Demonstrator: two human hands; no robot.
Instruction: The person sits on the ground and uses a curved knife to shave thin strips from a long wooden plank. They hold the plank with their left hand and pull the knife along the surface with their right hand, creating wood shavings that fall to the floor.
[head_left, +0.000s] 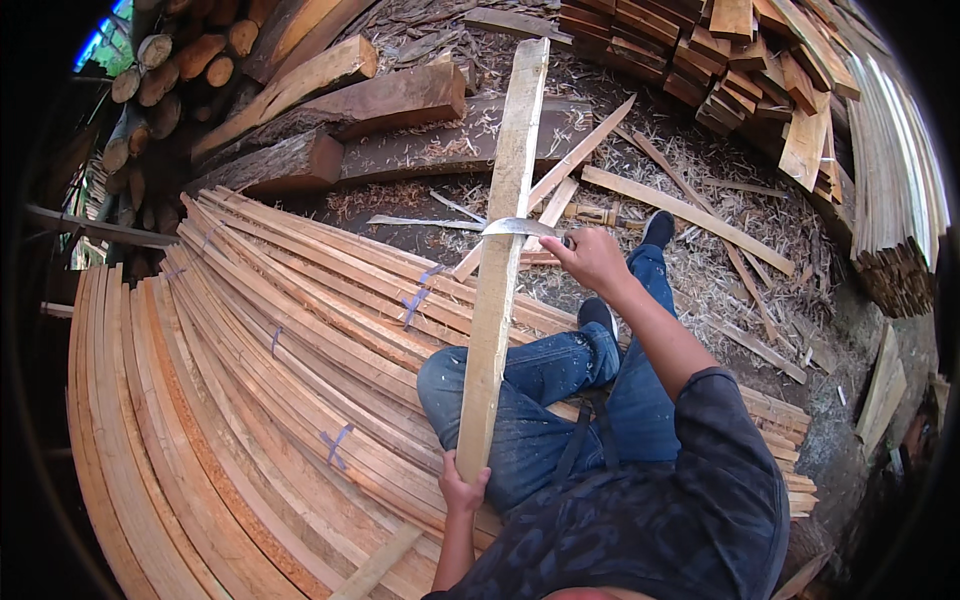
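Note:
A long pale wooden board (508,165) slants across my lap, its far end out over the ground. Near its close end, my left hand (463,487) is closed around the board's edge. My right hand (588,262) grips the handle of a curved knife (515,227), mostly hidden in my fist. The bright blade lies across the board around its middle, touching it or just above; I cannot tell which. Below that spot, the board passes over my thigh in blue jeans (500,400).
I sit on long stacked battens (290,350), some tied with purple strips (335,447). Thick squared timbers (390,105) and round logs (155,50) lie at the far left. Shavings and loose slats (690,215) cover the ground ahead. Cut lumber piles (690,50) stand far right.

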